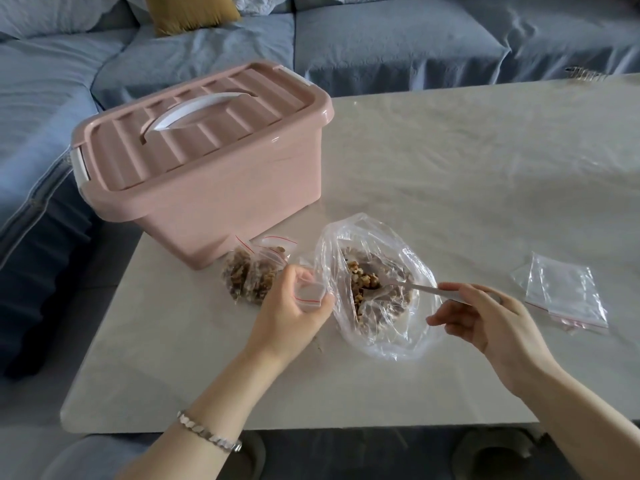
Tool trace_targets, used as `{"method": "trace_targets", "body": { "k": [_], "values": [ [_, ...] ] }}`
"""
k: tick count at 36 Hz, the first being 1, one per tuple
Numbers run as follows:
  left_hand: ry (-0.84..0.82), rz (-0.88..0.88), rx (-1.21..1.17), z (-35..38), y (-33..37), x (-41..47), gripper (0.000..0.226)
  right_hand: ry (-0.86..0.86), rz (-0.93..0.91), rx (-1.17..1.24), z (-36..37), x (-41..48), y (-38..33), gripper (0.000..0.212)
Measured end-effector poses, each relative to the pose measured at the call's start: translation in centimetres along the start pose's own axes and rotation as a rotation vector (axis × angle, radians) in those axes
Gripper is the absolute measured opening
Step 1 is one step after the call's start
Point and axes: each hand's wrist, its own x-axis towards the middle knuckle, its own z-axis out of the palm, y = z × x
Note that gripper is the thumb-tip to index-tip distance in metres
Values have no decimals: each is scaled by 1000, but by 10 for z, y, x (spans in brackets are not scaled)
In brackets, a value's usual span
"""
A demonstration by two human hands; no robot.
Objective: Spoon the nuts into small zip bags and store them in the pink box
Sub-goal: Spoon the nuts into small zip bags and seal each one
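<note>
A big clear plastic bag point(381, 337) lies open on the table with nuts point(362, 278) inside. My right hand point(485, 317) grips a metal spoon point(408, 287) whose bowl is down among the nuts. My left hand point(291, 306) holds a small empty zip bag point(310, 292) with a red line, right beside the big bag's left edge. Two filled small zip bags point(251, 273) lie just left of my left hand, in front of the pink box point(207, 157). The box's lid is on and its white handle lies flat.
A small stack of empty zip bags point(564, 294) lies on the white table point(450, 168) to the right. A few nut crumbs point(318, 346) sit near my left wrist. A blue sofa point(381, 43) wraps around the far and left sides.
</note>
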Motion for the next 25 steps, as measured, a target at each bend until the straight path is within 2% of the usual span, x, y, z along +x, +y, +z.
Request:
{"method": "trace_targets", "body": {
  "k": [6,8,13,20,25],
  "values": [
    [104,122,-9,-2,7,-13,23,40,-88,41,-9,-6,-18,28],
    [63,87,-30,-2,10,-14,22,44,-113,48,-10,-8,-27,30],
    [23,79,87,7,10,-7,17,5,-104,23,-6,-14,-51,34],
    [-23,168,214,15,6,-3,25,-64,-60,-145,10,-15,-67,32],
    [-24,299,298,19,4,-1,30,-126,-92,-343,26,-14,-78,31]
  ]
}}
